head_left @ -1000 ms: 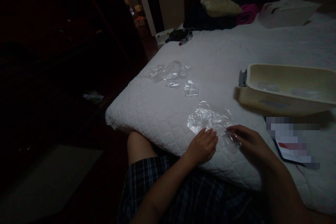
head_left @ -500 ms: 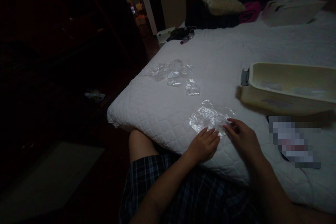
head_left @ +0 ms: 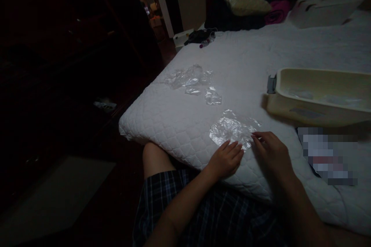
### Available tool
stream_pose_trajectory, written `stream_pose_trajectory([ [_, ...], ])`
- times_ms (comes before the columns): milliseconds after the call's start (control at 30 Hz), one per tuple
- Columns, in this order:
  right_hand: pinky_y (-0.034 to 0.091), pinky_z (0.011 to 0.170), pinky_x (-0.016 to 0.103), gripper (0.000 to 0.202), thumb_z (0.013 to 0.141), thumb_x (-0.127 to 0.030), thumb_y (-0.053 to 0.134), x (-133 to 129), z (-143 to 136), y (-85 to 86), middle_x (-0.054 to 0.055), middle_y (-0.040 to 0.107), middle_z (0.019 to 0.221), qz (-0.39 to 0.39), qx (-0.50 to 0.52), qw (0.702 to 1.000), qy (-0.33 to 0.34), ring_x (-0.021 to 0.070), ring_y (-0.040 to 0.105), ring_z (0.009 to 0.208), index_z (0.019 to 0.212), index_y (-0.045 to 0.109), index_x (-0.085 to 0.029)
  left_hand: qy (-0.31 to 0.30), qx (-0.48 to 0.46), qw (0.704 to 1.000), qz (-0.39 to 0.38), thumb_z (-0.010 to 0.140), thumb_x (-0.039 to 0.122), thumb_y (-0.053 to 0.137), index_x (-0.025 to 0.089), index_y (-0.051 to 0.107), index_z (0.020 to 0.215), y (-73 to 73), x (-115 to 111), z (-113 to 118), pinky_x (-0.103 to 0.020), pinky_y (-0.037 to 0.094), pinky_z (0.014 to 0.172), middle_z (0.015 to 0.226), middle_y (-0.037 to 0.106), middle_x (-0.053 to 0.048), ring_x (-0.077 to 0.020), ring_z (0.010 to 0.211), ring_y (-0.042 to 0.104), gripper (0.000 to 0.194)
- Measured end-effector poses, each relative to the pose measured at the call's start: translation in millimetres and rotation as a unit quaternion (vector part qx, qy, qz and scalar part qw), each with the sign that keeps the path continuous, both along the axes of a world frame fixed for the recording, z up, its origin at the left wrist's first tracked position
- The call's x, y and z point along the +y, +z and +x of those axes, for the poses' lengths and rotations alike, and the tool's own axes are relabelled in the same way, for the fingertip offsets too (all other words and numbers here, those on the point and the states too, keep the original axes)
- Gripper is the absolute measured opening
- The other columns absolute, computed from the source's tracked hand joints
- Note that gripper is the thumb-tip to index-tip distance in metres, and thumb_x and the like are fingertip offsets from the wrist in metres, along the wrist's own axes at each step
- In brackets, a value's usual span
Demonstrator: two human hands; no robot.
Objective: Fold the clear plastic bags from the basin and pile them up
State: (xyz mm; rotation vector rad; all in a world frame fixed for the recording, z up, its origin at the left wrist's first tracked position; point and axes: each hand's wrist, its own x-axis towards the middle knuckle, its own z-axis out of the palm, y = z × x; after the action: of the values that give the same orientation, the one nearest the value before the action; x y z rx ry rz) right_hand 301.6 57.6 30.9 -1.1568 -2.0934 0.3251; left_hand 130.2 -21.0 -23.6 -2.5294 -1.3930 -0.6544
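Note:
A crinkled clear plastic bag point(head_left: 232, 129) lies spread on the white quilted bed near its front edge. My left hand point(head_left: 227, 158) rests flat on the bag's near edge, fingers stretched out side by side. At the bag's right edge, my right hand point(head_left: 271, 150) has thumb and forefinger brought together in a pinch on the film. Farther back lie more clear plastic bags: a crumpled heap point(head_left: 193, 77) and a small separate one point(head_left: 213, 95).
To the right stands a cream plastic bin point(head_left: 319, 104) with a grey latch and some clear plastic inside. A blurred-out flat object point(head_left: 324, 158) lies in front of it. Bedding, a pillow point(head_left: 247, 3) and a white box point(head_left: 327, 10) sit at the far end.
My right hand has shifted slightly right and down, its fingertips closer together at the bag's edge. My left hand stays where it was.

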Motion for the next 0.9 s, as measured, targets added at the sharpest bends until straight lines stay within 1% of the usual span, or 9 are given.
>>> stream_pose_trajectory([
  [100, 0.049, 0.077, 0.038, 0.023, 0.09, -0.031, 0.045, 4, 1, -8.1, 0.009, 0.066, 0.092, -0.027, -0.051, 0.996, 0.063, 0.0225, 0.062, 0.084, 0.097, 0.065, -0.021, 0.001, 0.001, 1.0, -0.007, 0.091, 0.021, 0.046, 0.009, 0.057, 0.121, 0.5, 0, 0, -0.046, 0.039, 0.11, 0.133, 0.057, -0.015, -0.0246, 0.129, 0.048, 0.034],
  [167, 0.048, 0.077, 0.039, 0.024, 0.089, -0.027, 0.045, 7, 1, -17.5, 0.009, 0.067, 0.093, -0.018, -0.096, 0.991, 0.086, 0.0233, 0.062, 0.084, 0.097, 0.067, -0.021, 0.004, -0.007, 1.0, 0.003, 0.092, 0.021, 0.044, 0.01, 0.057, 0.121, 0.4, 0, 0, -0.045, 0.04, 0.11, 0.132, 0.058, -0.014, -0.0244, 0.129, 0.049, 0.034],
  [267, 0.046, 0.076, 0.038, 0.025, 0.087, -0.022, 0.046, 9, -2, -28.8, 0.01, 0.067, 0.094, 0.011, -0.161, 0.983, 0.088, 0.0237, 0.06, 0.083, 0.098, 0.068, -0.02, 0.005, -0.015, 1.0, 0.014, 0.092, 0.021, 0.044, 0.01, 0.057, 0.12, 0.6, 0, 1, -0.045, 0.041, 0.109, 0.13, 0.059, -0.013, -0.0244, 0.127, 0.05, 0.034],
  [367, 0.045, 0.074, 0.038, 0.026, 0.086, -0.02, 0.046, 9, -3, -31.8, 0.011, 0.067, 0.096, 0.029, -0.184, 0.979, 0.081, 0.0247, 0.059, 0.084, 0.1, 0.068, -0.019, 0.008, -0.014, 1.0, 0.014, 0.091, 0.02, 0.045, 0.011, 0.058, 0.12, 1.4, 0, 1, -0.046, 0.043, 0.108, 0.131, 0.059, -0.013, -0.0241, 0.128, 0.049, 0.032],
  [500, 0.046, 0.076, 0.039, 0.026, 0.087, -0.021, 0.046, 9, -3, -29.5, 0.011, 0.067, 0.098, 0.03, -0.153, 0.984, 0.089, 0.0254, 0.059, 0.088, 0.099, 0.068, -0.019, 0.011, -0.018, 0.999, 0.029, 0.09, 0.019, 0.046, 0.012, 0.059, 0.118, 1.9, -1, 2, -0.047, 0.044, 0.107, 0.132, 0.057, -0.014, -0.0249, 0.13, 0.047, 0.031],
  [633, 0.047, 0.081, 0.042, 0.024, 0.089, -0.026, 0.046, 11, 1, -27.8, 0.012, 0.068, 0.1, 0.024, -0.095, 0.99, 0.097, 0.0264, 0.06, 0.092, 0.099, 0.067, -0.019, 0.007, -0.027, 0.998, 0.051, 0.09, 0.018, 0.045, 0.013, 0.061, 0.113, -0.7, -2, 1, -0.047, 0.045, 0.106, 0.129, 0.06, -0.013, -0.0252, 0.128, 0.049, 0.029],
  [767, 0.048, 0.085, 0.043, 0.024, 0.09, -0.027, 0.046, 13, 5, -23.5, 0.011, 0.068, 0.101, 0.017, -0.051, 0.995, 0.09, 0.0254, 0.061, 0.094, 0.102, 0.065, -0.019, 0.006, -0.049, 0.997, 0.052, 0.089, 0.018, 0.047, 0.014, 0.062, 0.109, -1.5, -3, -3, -0.042, 0.052, 0.093, 0.117, 0.065, -0.014, -0.0235, 0.116, 0.058, 0.025],
  [833, 0.049, 0.086, 0.042, 0.024, 0.09, -0.028, 0.046, 12, 6, -19.7, 0.011, 0.067, 0.101, 0.009, -0.033, 0.996, 0.077, 0.0246, 0.061, 0.094, 0.102, 0.065, -0.019, 0.019, -0.065, 0.996, 0.053, 0.089, 0.02, 0.047, 0.013, 0.061, 0.11, 2.3, -3, -10, -0.039, 0.055, 0.085, 0.111, 0.068, -0.014, -0.0228, 0.108, 0.062, 0.026],
  [900, 0.049, 0.086, 0.041, 0.025, 0.091, -0.03, 0.045, 11, 7, -16.2, 0.011, 0.066, 0.1, 0.004, -0.018, 0.998, 0.053, 0.0243, 0.061, 0.094, 0.102, 0.064, -0.019, 0.032, -0.077, 0.995, 0.061, 0.089, 0.02, 0.044, 0.014, 0.06, 0.111, 9.4, -1, -19, -0.039, 0.054, 0.081, 0.106, 0.068, -0.014, -0.0226, 0.102, 0.064, 0.028],
])
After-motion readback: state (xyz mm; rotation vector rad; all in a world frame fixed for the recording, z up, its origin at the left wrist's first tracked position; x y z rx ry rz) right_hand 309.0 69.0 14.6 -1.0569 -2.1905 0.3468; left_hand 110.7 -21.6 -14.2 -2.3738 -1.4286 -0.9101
